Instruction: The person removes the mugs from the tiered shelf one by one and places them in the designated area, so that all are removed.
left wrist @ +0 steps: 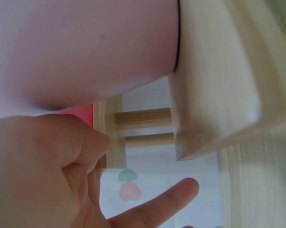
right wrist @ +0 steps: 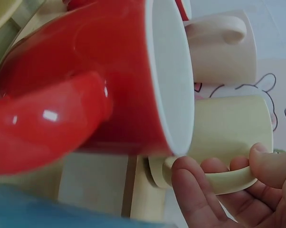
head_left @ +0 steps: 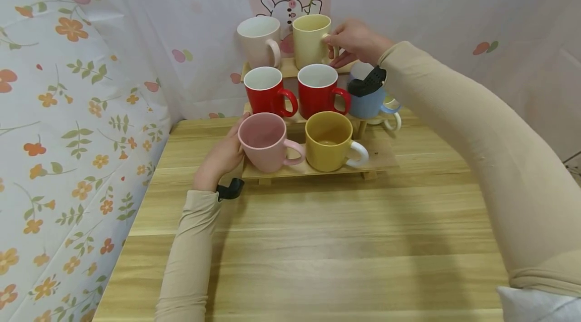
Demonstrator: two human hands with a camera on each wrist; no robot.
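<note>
My right hand (head_left: 356,40) pinches the handle of a pale yellow mug (head_left: 310,42), thumb on one side and fingers curled through and around it. That mug is upright at the top tier of a stepped wooden rack (head_left: 290,173). At the rack's left side, my left hand (head_left: 224,153) grips the edge of the middle tier, with one finger (left wrist: 166,204) extended. A pink mug (head_left: 263,143) stands right by this hand. Two red mugs, one on the left (head_left: 265,92) and one on the right (head_left: 317,92), occupy the middle tier.
A cream mug (head_left: 260,42) stands top left, a mustard mug (head_left: 329,143) with a white handle at lower right. Below my right wrist is a blue mug (head_left: 367,103), partly hidden; a white handle (head_left: 395,121) shows behind it. Patterned cloth (head_left: 159,19) hangs behind the wooden table (head_left: 317,251).
</note>
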